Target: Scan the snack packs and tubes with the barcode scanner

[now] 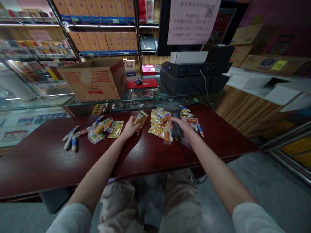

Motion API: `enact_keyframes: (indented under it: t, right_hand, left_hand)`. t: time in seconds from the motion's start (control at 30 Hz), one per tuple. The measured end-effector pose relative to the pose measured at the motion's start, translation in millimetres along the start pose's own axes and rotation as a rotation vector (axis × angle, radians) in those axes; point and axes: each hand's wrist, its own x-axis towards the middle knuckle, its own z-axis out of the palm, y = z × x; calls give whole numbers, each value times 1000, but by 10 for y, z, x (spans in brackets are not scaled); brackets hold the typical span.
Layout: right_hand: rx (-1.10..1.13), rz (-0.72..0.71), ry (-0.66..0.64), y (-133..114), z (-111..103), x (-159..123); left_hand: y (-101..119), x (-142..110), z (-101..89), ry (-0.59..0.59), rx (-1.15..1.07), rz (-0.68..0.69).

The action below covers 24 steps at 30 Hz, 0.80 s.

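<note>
My left hand [130, 127] is closed on a small yellow snack packet [140, 118], lifted a little above the dark red table [48, 161]. My right hand [182, 126] grips a dark handheld scanner [177, 128] whose cable [187, 155] runs back over the table's near edge. The scanner sits amid a pile of yellow and orange snack packets [157, 124]. A second, smaller group of packets and blue-and-white tubes [94, 131] lies to the left of my left hand.
Behind the table runs a glass counter [136, 98] with a cardboard box [94, 79], a red mouse pad with a mouse [142, 83] and a black printer [194, 72]. Shelves of goods line the back wall. Wooden panelling and boxes stand at the right.
</note>
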Motion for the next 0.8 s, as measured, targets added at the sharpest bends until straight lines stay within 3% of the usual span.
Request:
enact_keyframes:
  t: [0.13,0.23,0.47,0.67,0.8]
  right_hand:
    - [19,154,-277,-32,329,15]
    - [79,207,-398,26,512,0]
    - [92,198,-440,111,492,9]
    - [102,211,-419,114,501,-11]
    - [153,142,-340,8,435,-72]
  left_hand:
    - [-68,-63,-154,34,-78,42]
    - [-65,-65,-191,53,-108,35]
    - [-63,-49,-210,8,-74,89]
    - [-20,-86,-241,41,-83,68]
    - [35,-135,-460,169,251,9]
